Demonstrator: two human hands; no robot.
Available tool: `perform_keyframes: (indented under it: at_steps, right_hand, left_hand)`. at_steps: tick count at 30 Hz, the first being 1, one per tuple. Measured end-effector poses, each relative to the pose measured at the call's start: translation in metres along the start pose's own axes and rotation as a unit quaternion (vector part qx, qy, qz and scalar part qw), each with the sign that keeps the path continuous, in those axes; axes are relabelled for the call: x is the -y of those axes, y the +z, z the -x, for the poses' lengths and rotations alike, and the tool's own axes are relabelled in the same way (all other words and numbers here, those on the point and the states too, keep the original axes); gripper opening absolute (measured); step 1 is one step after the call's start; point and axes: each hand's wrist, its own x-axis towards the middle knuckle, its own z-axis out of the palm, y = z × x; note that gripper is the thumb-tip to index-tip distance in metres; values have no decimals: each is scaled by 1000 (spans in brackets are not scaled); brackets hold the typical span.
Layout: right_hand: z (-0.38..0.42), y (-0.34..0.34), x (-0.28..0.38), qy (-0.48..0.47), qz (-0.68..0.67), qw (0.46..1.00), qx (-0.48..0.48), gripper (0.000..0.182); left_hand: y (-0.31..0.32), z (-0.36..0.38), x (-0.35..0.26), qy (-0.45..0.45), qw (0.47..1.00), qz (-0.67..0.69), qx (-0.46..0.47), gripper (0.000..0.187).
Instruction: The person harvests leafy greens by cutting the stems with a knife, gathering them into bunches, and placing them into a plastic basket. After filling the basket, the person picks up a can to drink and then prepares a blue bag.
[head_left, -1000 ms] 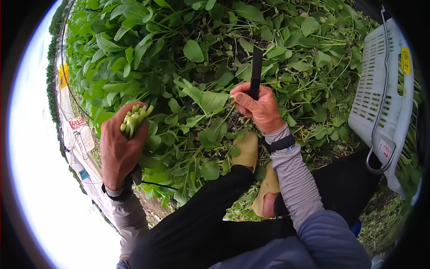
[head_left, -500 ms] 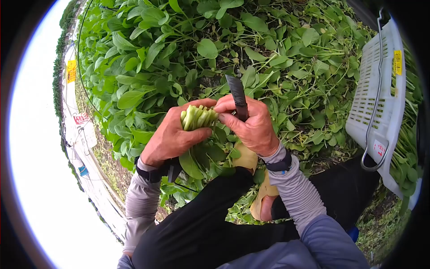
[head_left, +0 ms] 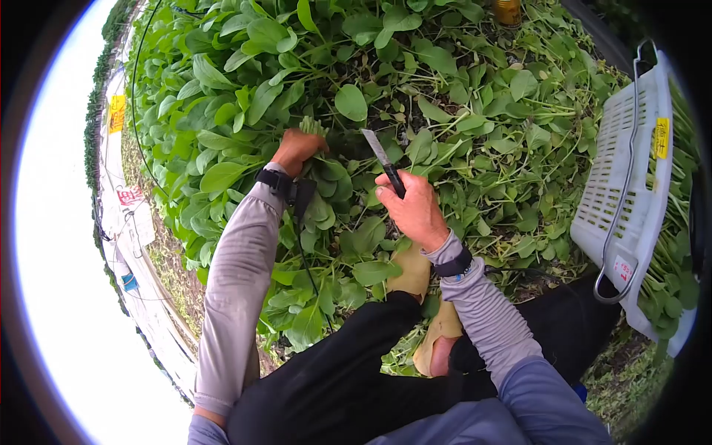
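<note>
My left hand (head_left: 297,151) is closed around a bunch of leafy greens (head_left: 314,126) at the edge of the standing plants. Pale cut stems stick out above my fingers, and leaves hang below the wrist. My right hand (head_left: 415,208) grips the dark handle of a knife (head_left: 377,147), its grey blade pointing up and to the left, apart from the bunch. Tall green leafy plants (head_left: 222,119) grow at the left, close to my left hand.
A white slatted crate (head_left: 615,156) with a wire handle stands at the right, holding more greens (head_left: 671,245). Loose leaves and stems (head_left: 504,148) cover the ground between. An orange-yellow can (head_left: 507,10) sits at the top. My feet (head_left: 408,271) are below my hands.
My left hand has moved up and away with the bunch, toward the standing plants. My right hand, holding the knife, has come off the stems and shifted slightly down.
</note>
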Motion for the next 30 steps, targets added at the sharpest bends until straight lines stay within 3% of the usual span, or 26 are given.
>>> perform_keyframes:
  at_steps: [3, 7, 13, 16, 18, 19, 21, 24, 26, 30]
  right_hand:
    - [0, -2, -4, 11, -1, 999, 38, 26]
    - [3, -4, -21, 46, -29, 998, 18, 25]
    - [6, -6, -34, 85, -45, 995, 26, 23]
    - [7, -10, -25, 42, -15, 999, 12, 23]
    - [1, -17, -15, -28, 175, 982, 71, 20]
    - [-6, -11, -21, -29, 176, 981, 71, 20]
    - [-29, 11, -37, -253, 175, 950, -59, 23]
    - [-78, 33, -12, -265, 173, 949, 15, 27]
    - [-108, 53, 13, -197, 258, 943, 67, 31]
    - [-161, 107, 22, -223, 350, 907, 77, 28]
  left_hand:
    - [-5, 11, 12, -49, 990, 126, 25, 22]
    - [-10, 38, 19, -37, 973, 221, 50, 13]
    - [-20, 41, 41, -50, 970, 232, 55, 11]
    - [-19, 42, 44, -64, 971, 224, 51, 11]
    - [-18, 42, 47, -61, 971, 226, 39, 10]
    - [-19, 42, 49, -68, 971, 226, 36, 11]
    - [-22, 41, 52, -75, 970, 229, 31, 11]
    - [-23, 45, 52, -97, 972, 213, 17, 14]
    - [-22, 48, 51, -76, 969, 235, 13, 18]
    - [-21, 51, 47, -93, 971, 218, 2, 20]
